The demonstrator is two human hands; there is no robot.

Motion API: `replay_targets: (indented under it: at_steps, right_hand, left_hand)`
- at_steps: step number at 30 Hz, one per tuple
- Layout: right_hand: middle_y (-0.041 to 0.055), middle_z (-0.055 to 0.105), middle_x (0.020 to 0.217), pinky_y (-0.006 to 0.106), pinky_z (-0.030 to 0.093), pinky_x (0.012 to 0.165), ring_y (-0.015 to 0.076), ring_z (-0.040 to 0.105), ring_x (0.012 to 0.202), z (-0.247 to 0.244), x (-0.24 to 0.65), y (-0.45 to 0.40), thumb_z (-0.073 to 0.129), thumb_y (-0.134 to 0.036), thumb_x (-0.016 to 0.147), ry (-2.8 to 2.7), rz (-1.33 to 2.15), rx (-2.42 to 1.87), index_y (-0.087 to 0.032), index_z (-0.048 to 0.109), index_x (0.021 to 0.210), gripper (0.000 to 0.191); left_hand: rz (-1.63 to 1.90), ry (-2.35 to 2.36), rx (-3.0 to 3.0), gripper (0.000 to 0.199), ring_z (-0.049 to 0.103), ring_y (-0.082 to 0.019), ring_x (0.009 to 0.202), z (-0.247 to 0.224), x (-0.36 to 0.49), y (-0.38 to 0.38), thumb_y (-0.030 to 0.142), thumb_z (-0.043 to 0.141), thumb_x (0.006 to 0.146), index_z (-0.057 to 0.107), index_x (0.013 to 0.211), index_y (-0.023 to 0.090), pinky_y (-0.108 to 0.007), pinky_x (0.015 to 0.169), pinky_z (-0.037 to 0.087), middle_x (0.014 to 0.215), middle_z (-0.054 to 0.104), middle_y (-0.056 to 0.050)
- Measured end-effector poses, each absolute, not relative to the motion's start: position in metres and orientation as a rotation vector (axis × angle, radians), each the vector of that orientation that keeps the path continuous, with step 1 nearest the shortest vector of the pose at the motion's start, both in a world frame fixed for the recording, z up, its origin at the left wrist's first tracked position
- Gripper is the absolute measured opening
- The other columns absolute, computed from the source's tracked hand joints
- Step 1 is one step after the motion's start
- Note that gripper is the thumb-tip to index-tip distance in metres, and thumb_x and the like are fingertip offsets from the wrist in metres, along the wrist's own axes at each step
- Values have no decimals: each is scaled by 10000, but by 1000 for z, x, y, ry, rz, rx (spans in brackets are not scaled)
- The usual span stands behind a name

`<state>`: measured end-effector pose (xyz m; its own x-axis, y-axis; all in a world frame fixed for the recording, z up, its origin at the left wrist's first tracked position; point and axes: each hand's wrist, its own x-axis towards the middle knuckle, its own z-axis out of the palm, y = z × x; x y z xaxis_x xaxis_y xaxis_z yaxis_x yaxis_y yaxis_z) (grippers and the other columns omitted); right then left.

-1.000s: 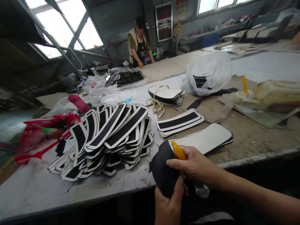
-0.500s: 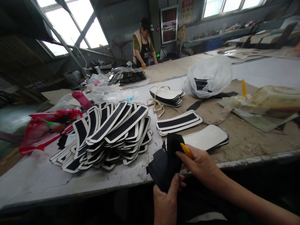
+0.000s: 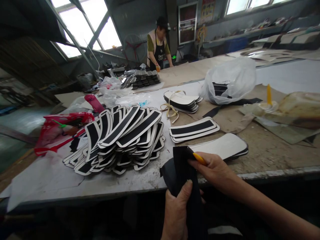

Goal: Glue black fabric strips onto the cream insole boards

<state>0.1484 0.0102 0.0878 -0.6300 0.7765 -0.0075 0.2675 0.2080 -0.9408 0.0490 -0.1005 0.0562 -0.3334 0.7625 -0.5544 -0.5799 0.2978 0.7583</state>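
Note:
My left hand [image 3: 176,208] is closed around black fabric strips [image 3: 178,171], thumb on top. The strips stand up in front of the table edge, and a long part hangs down below my hand. My right hand [image 3: 216,168] pinches the upper right edge of the black material. Between its fingers is also a yellow tool [image 3: 200,159] with a tapered end; its kind is not clear. Behind my right hand lie pale curved panels [image 3: 222,145] with dark undersides. Just beyond them are white-edged pieces with black middles [image 3: 193,129].
A big heap of white-edged black pieces [image 3: 130,136] covers the table left of my hands. Farther back are a tied stack [image 3: 182,100], a clear plastic bag [image 3: 230,81] and a stained container [image 3: 297,106] near a yellow spout [image 3: 269,95]. Another person [image 3: 160,46] works across the table.
The black strip now hangs longer below my left hand, whose thumb has moved up the material. My right hand still pinches its edge. The view has shifted slightly left.

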Motion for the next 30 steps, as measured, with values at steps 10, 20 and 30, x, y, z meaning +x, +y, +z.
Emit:
replay_targets:
  at_steps: [10, 20, 30]
  right_hand:
    - [15, 613, 718, 291, 513, 582, 156, 581, 614, 101, 188, 35, 669, -442, 733, -1282, 1695, -1039, -197, 575, 818, 276]
    - [-5, 563, 566, 229, 347, 449, 106, 461, 470, 122, 207, 84, 540, -451, 835, -2462, 1317, -1166, -198, 566, 636, 322]
    - [39, 673, 705, 226, 292, 509, 161, 573, 611, 101, 131, 103, 542, -334, 823, -3225, 941, -912, -198, 677, 782, 195]
  left_hand:
    - [1569, 1364, 36, 363, 487, -96, 505, 44, 45, -100, 342, 803, 607, 645, 869, 148, -220, 512, 406, 590, 581, 21]
    - [1551, 1441, 124, 291, 419, -97, 509, 37, 26, -59, 350, 733, 692, 509, 657, 167, -232, 519, 357, 510, 482, 43]
    - [1417, 1481, 102, 240, 460, -95, 481, 41, 22, -43, 297, 739, 666, 556, 715, 150, -219, 500, 369, 506, 520, 44]
